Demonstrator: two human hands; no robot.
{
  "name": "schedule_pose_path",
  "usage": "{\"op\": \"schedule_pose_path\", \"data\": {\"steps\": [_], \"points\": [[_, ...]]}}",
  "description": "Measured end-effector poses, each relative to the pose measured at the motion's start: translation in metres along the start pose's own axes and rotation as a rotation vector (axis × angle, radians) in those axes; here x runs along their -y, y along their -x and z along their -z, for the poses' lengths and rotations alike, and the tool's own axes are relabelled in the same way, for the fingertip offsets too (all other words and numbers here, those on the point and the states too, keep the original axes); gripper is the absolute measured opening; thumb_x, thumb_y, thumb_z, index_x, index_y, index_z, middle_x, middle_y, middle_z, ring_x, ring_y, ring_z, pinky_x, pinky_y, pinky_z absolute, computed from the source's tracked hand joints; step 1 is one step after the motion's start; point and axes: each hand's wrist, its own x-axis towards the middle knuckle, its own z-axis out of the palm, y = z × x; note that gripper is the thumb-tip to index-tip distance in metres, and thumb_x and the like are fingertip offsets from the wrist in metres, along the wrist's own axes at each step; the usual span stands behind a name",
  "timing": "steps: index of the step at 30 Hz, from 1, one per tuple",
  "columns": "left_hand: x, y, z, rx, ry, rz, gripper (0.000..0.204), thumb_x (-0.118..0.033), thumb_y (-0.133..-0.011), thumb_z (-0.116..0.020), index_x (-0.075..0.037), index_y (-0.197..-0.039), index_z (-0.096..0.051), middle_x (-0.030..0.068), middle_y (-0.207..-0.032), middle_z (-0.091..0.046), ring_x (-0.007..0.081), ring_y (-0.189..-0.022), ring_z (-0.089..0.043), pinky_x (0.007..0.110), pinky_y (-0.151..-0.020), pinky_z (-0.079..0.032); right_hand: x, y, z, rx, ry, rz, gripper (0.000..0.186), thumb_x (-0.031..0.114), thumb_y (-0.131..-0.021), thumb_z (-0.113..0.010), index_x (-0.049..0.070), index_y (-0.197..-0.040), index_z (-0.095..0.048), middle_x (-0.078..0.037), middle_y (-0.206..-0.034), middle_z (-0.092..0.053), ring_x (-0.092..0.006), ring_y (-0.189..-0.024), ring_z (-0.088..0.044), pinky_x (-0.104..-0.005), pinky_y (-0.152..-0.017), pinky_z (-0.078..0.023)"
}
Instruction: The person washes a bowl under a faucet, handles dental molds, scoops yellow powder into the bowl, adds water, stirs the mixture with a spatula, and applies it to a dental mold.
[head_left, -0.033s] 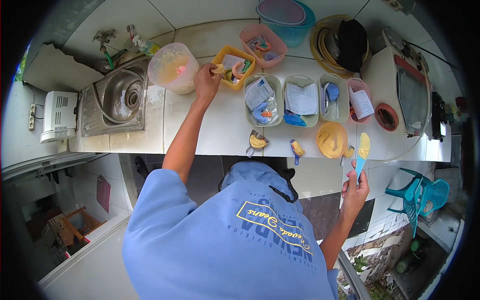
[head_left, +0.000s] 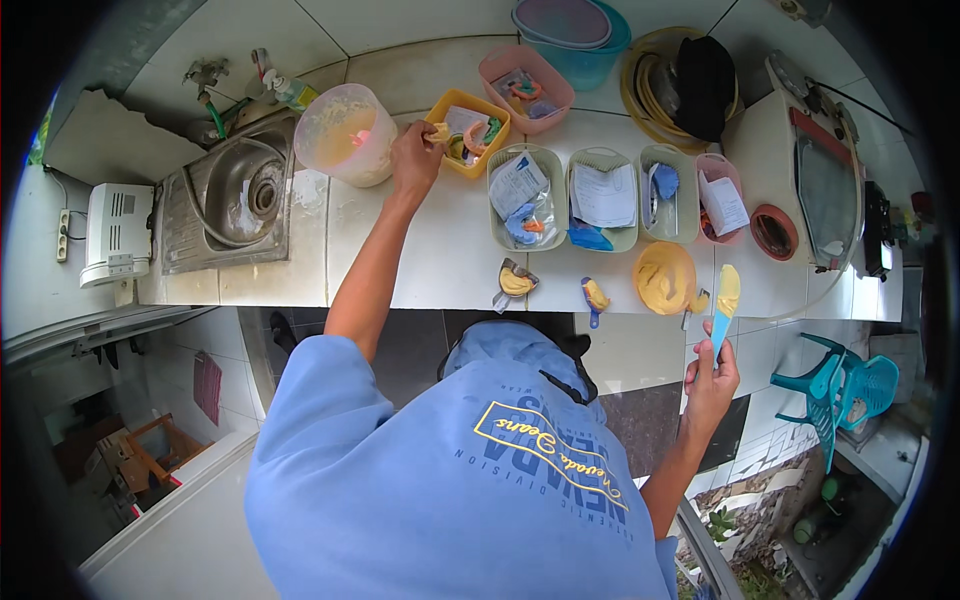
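Observation:
My left hand (head_left: pixel 415 162) reaches to the back of the counter, fingers closed on a small pale yellow piece (head_left: pixel 438 132). That piece is at the left rim of a yellow basket (head_left: pixel 466 172), which holds paper and dental impressions or moulds. My right hand (head_left: pixel 711 378) grips the blue handle of a spatula (head_left: pixel 726 305), blade up and coated with yellow paste. Left of the blade sits a yellow mixing bowl (head_left: pixel 664 279) with paste smeared inside. Two impression trays filled with yellow paste, one metal (head_left: pixel 515 283) and one blue-handled (head_left: pixel 594 298), lie along the front edge.
A cloudy plastic tub (head_left: pixel 345 137) stands between the steel sink (head_left: pixel 215 225) and the yellow basket. Pale green baskets (head_left: pixel 527 240), a pink basket (head_left: pixel 545 122) and a coiled hose (head_left: pixel 640 80) are behind. A boxy machine (head_left: pixel 770 150) is at right, turquoise chairs (head_left: pixel 825 395) below.

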Motion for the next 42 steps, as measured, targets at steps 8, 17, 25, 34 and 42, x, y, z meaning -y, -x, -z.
{"op": "schedule_pose_path", "data": {"steps": [8, 17, 25, 34, 42], "points": [[0.012, -0.036, -0.010, 0.226, -0.241, -0.060, 0.021, -0.005, -0.077, -0.063, -0.001, -0.098, -0.063, 0.0196, -0.098, -0.063, 0.0377, -0.086, -0.063, 0.044, -0.074, -0.051, -0.009, 0.000, 0.000, 0.019, -0.012, -0.078, 0.033, 0.024, -0.099, -0.051, 0.000, -0.118, -0.061, 0.002, -0.075, -0.051, -0.0022, -0.049, -0.043, -0.0166, -0.038, -0.031], [-0.107, 0.035, -0.001, 0.329, 0.551, 0.276, 0.025, -0.019, -0.096, -0.053, 0.000, -0.111, -0.060, 0.0053, -0.095, -0.063, 0.0134, -0.084, -0.061, 0.028, -0.076, -0.050, -0.041, 0.005, 0.025, -0.009, 0.026, -0.149, 0.030, 0.023, -0.100, -0.047, 0.001, -0.111, -0.063, -0.001, -0.076, -0.057, -0.0039, -0.051, -0.047, -0.0189, -0.040, -0.036], [-0.199, 0.196, -0.078, 1.431, 1.680, 1.433, 0.076, -0.056, -0.098, -0.026, 0.009, -0.135, -0.036, 0.0262, -0.132, -0.046, 0.0343, -0.124, -0.049, 0.041, -0.104, -0.042, -0.054, -0.026, 0.045, 0.104, 0.145, -0.137, 0.026, 0.019, -0.097, -0.050, 0.002, -0.111, -0.064, -0.001, -0.077, -0.061, -0.0032, -0.052, -0.048, -0.0191, -0.041, -0.036], [-0.254, 0.242, -0.164, 0.638, 2.056, 1.644, 0.105, -0.079, -0.084, -0.023, 0.010, -0.141, -0.023, 0.0287, -0.141, -0.036, 0.0387, -0.134, -0.035, 0.051, -0.112, -0.028, -0.059, -0.071, 0.094, 0.321, 0.078, -0.132, 0.026, 0.016, -0.097, -0.051, 0.001, -0.114, -0.064, -0.002, -0.078, -0.063, -0.0035, -0.052, -0.046, -0.0194, -0.044, -0.035], [-0.264, 0.230, -0.189, 0.423, 2.262, 1.378, 0.071, -0.056, -0.094, -0.036, -0.004, -0.142, -0.033, 0.0213, -0.141, -0.040, 0.0376, -0.128, -0.043, 0.049, -0.108, -0.037, -0.072, -0.089, 0.124, 0.474, 0.109, 0.010, 0.025, 0.014, -0.096, -0.052, 0.002, -0.113, -0.065, -0.003, -0.078, -0.066, -0.0035, -0.053, -0.043, -0.0203, -0.049, -0.036]]}}
